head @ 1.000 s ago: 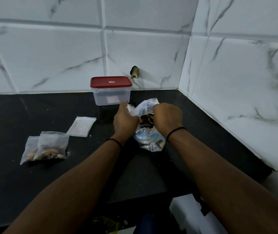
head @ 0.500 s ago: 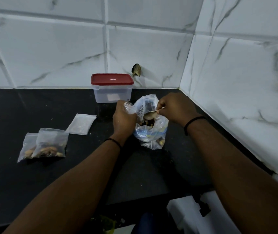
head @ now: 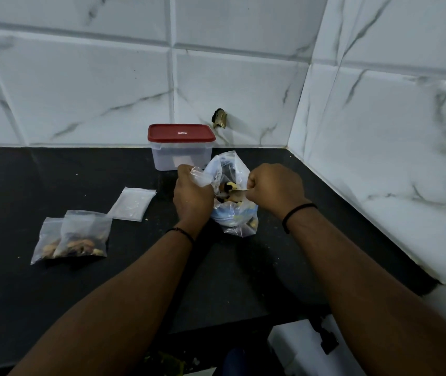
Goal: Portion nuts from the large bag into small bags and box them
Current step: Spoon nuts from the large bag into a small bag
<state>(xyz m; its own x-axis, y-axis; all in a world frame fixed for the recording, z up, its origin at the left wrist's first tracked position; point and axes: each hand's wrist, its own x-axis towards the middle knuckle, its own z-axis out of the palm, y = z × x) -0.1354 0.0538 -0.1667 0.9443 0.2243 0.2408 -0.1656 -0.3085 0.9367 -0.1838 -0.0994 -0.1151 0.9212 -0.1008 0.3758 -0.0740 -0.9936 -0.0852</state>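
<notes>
The large clear bag of nuts (head: 236, 219) stands on the black counter (head: 53, 308) near the corner. My left hand (head: 192, 196) grips a small clear bag (head: 201, 179) by its mouth at the large bag's left rim. My right hand (head: 273, 185) grips a metal spoon (head: 236, 193) loaded with nuts, its bowl over the large bag's opening. Two filled small bags (head: 76, 236) lie overlapping at the left. An empty small bag (head: 132, 203) lies flat beside them. A clear box with a red lid (head: 181, 146) stands shut behind the bags.
White marble tiles close the counter at the back and right. A dark chipped hole (head: 219, 122) shows in the back wall. The counter's front edge drops off near my forearms, with a white surface (head: 297, 348) below at the right.
My right hand has risen out of the large bag with the spoon, which now carries nuts. My left hand has kept its grip on the small bag.
</notes>
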